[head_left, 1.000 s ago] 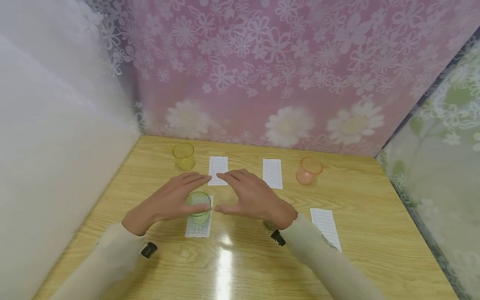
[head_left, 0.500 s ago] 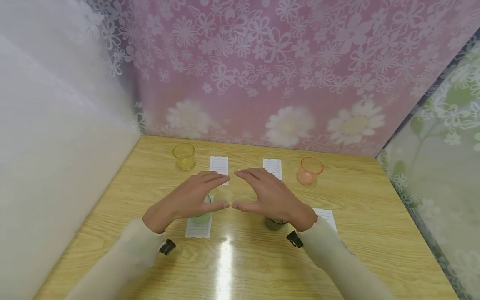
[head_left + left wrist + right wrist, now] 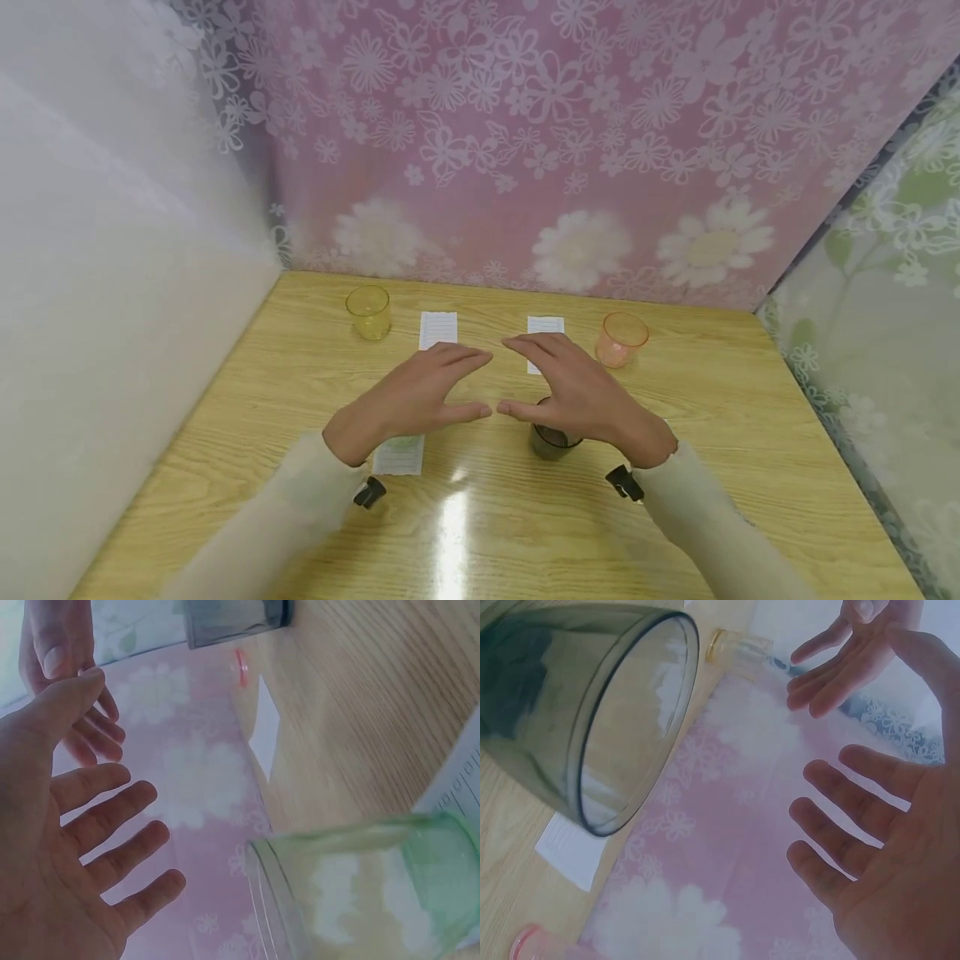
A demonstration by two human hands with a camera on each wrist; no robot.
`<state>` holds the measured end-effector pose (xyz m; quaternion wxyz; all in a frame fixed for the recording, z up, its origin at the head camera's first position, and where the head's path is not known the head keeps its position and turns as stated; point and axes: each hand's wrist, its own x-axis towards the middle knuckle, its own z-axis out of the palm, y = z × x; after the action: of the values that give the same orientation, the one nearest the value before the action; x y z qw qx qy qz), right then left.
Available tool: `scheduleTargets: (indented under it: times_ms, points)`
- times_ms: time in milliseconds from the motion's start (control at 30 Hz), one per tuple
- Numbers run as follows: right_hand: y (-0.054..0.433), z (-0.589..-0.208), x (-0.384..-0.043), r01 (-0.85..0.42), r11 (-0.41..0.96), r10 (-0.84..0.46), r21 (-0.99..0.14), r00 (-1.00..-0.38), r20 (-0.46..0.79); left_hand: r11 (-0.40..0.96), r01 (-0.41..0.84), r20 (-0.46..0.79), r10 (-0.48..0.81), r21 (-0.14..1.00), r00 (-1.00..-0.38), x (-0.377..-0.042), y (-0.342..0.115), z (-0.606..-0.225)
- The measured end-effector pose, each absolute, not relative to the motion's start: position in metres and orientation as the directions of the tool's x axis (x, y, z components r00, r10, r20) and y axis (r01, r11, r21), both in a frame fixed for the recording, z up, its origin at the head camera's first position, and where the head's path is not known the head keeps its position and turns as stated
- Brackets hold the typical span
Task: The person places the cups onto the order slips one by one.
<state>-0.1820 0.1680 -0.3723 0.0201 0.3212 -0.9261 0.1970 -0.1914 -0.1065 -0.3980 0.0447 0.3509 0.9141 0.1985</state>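
My left hand (image 3: pixel 416 396) hovers over a green glass (image 3: pixel 360 892), its fingers and thumb spread apart. In the head view that hand covers most of the glass, which stands on a lined paper slip (image 3: pixel 398 460). Opposite, my right hand (image 3: pixel 588 396) is held in the air with thumb and fingers parted, partly covering a dark grey glass (image 3: pixel 551 443). The right wrist view has this grey glass (image 3: pixel 547 697) beside the hand, not touched by it. Fingertips of both hands face each other across a small gap, and neither hand holds anything.
On the wooden table (image 3: pixel 480 533), a yellow glass (image 3: pixel 368 315) stands at the back left and an orange-pink glass (image 3: pixel 618 343) at the back right. Between them lie two lined slips, one left (image 3: pixel 438 327) and one right (image 3: pixel 545 324). Flowered cloth borders the back and right.
Both hands have moved to the right together, keeping their shape. The grey glass has come into view below the right hand, while the green glass has become mostly covered by the left.
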Motion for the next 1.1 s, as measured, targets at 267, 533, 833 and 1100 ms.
scheduleTargets:
  times_ms: [267, 533, 833, 1100]
  points:
    - [0.189, -0.374, -0.183, -0.596, 0.721, -0.572, -0.353, -0.800, 0.181, 0.660, 0.631, 0.033, 0.680, 0.408, -0.733, -0.190, -0.085, -0.395]
    - [0.212, -0.370, -0.184, -0.557, 0.751, -0.529, -0.356, -0.829, 0.181, 0.648, 0.630, 0.046, 0.681, 0.427, -0.731, -0.186, -0.069, -0.394]
    - [0.236, -0.375, -0.182, -0.524, 0.765, -0.494, -0.374, -0.850, 0.181, 0.643, 0.628, 0.043, 0.683, 0.437, -0.729, -0.187, -0.053, -0.397]
    - [0.257, -0.381, -0.178, -0.465, 0.789, -0.445, -0.402, -0.883, 0.149, 0.638, 0.637, 0.030, 0.696, 0.433, -0.717, -0.187, -0.037, -0.404]
